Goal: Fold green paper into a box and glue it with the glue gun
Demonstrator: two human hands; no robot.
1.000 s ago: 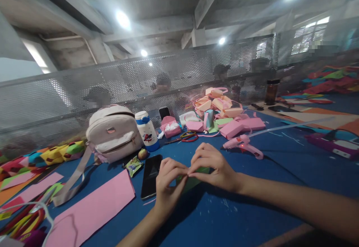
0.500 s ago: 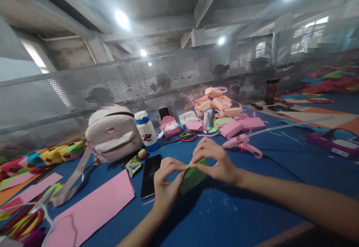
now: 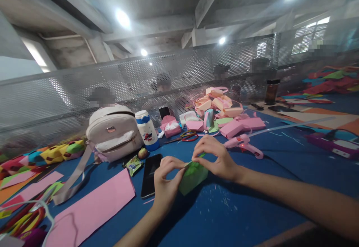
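Between my two hands is a piece of folded green paper [image 3: 193, 177], held above the blue table. My left hand [image 3: 167, 177] pinches its upper left corner between thumb and fingertips. With thumb and forefinger my right hand [image 3: 214, 157] grips the top edge farther right, the other fingers curled above. The paper's far side is hidden. Just beyond my right hand lies a pink glue gun [image 3: 243, 144] with a clear glue stick in its back. A black phone [image 3: 150, 176] lies flat beside my left hand.
A pale backpack [image 3: 112, 134] and a white-and-blue bottle [image 3: 147, 131] stand at the back left. Scissors [image 3: 187, 136] lie near a pile of folded paper boxes [image 3: 221, 104]. Pink paper [image 3: 95, 209] covers the front left. A perforated metal screen [image 3: 134, 75] rises behind, people beyond it.
My right hand has shifted a little right and up along the paper's top edge, away from my left fingertips. More of the green paper's face now shows.
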